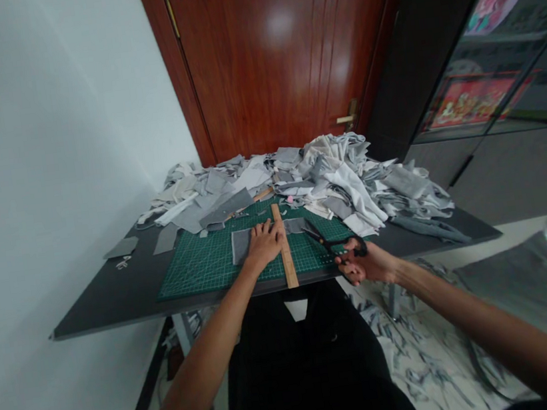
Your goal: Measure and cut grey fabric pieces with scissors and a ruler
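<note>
My left hand (264, 244) lies with its fingers spread on a grey fabric piece (240, 245), its edge against a wooden ruler (287, 257). The ruler crosses the fabric and runs toward the table's front edge. To the right of the ruler, a strip of the same grey fabric (296, 225) sticks out. Black scissors (331, 243) are in my right hand (366, 263), fingers in the handle loops. The blades are parted and point left and away, near the strip's right end. Whether they touch the strip I cannot tell. Beneath lies a green cutting mat (201, 268).
Heaped grey and white cloth scraps (339, 169) cover the back of the dark table (114, 296). Small cut pieces (122, 247) lie at the left. Scraps (420, 360) litter the floor. A white wall (70, 158) borders the left, a wooden door (279, 56) the back.
</note>
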The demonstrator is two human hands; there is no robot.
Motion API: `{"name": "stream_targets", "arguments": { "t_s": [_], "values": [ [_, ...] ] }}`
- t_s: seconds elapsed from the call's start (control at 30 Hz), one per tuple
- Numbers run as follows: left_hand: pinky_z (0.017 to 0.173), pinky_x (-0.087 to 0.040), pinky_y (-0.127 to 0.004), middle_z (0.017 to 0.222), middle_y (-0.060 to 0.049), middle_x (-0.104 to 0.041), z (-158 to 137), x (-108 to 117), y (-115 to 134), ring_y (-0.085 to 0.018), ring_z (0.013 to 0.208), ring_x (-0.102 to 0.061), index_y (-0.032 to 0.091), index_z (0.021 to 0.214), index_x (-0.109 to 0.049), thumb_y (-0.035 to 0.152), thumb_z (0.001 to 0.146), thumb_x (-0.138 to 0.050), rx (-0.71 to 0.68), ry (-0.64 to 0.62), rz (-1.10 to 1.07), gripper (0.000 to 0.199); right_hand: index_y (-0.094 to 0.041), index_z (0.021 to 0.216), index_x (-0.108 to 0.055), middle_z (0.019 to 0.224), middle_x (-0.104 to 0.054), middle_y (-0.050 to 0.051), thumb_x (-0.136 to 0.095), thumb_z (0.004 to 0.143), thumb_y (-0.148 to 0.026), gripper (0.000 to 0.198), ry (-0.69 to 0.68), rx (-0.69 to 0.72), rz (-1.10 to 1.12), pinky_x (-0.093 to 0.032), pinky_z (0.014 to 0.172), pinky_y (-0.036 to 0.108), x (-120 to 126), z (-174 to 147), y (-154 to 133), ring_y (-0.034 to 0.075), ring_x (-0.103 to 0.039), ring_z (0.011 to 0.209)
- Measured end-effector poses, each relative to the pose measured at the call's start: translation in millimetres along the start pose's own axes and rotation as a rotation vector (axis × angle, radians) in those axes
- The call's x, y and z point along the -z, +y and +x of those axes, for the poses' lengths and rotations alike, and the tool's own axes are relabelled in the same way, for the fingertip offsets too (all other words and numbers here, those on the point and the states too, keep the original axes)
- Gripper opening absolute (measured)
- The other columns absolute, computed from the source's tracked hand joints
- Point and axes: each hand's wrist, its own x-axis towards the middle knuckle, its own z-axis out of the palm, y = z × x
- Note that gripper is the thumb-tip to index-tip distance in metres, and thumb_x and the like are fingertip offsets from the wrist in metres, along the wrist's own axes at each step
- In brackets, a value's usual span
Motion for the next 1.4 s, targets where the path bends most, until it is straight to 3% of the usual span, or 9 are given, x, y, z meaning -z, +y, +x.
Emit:
{"name": "stream_targets", "arguments": {
  "t_s": [0.4,0.57,0.83,1.23,1.4],
  "values": [
    [0.116,-0.034,-0.052,0.163,-0.01,-0.046,-2.6,3.5,-0.4,-0.035,0.14,-0.045,0.029,0.157,-0.047,0.036,0.106,-0.037,-0.022,-0.015,0.033,0.053,-0.021,0.09,-0.053,0.062,-0.044,-0.008,-0.066,0.082,-0.068,0.05,-0.059,-0.048,0.022,-0.06,0.065,0.033,-50.8,11.5,24.6,0.01,-0.047,0.047],
    [0.116,-0.035,-0.052,0.163,-0.011,-0.045,-2.8,5.8,0.5,-0.036,0.14,-0.046,0.028,0.156,-0.048,0.037,0.104,-0.042,-0.022,-0.016,0.027,0.053,-0.021,0.089,-0.052,0.062,-0.044,-0.008,-0.064,0.084,-0.069,0.05,-0.002,-0.071,0.004,-0.06,0.067,0.034,-64.7,17.7,20.5,0.011,-0.05,0.049],
    [0.116,-0.034,-0.051,0.165,-0.011,-0.044,-3.8,3.7,1.3,-0.035,0.142,-0.044,0.022,0.157,-0.045,0.034,0.105,-0.035,-0.022,-0.007,0.048,0.055,-0.021,0.086,-0.05,0.06,-0.047,-0.006,-0.044,0.1,-0.057,0.039,0.119,-0.093,-0.013,-0.06,0.068,0.033,-83.9,42.9,0.5,0.013,-0.054,0.05],
    [0.115,-0.035,-0.05,0.163,-0.012,-0.046,-0.7,0.7,1.7,-0.034,0.138,-0.046,0.02,0.155,-0.047,0.032,0.105,-0.032,-0.012,0.013,0.035,0.053,-0.021,0.082,-0.05,0.059,-0.047,-0.007,-0.04,0.106,-0.046,0.036,0.165,-0.146,-0.084,-0.061,0.069,0.031,-102.8,46.3,-0.9,0.012,-0.055,0.05],
    [0.113,-0.036,-0.051,0.165,-0.013,-0.043,1.7,-1.5,2.4,-0.036,0.139,-0.045,0.019,0.155,-0.046,0.033,0.105,-0.032,-0.016,0.006,0.011,0.054,-0.021,0.081,-0.049,0.06,-0.047,-0.007,-0.05,0.103,-0.049,0.036,0.146,-0.153,-0.064,-0.062,0.068,0.031,-100.6,50.2,-2.7,0.012,-0.056,0.05]
  ]
}}
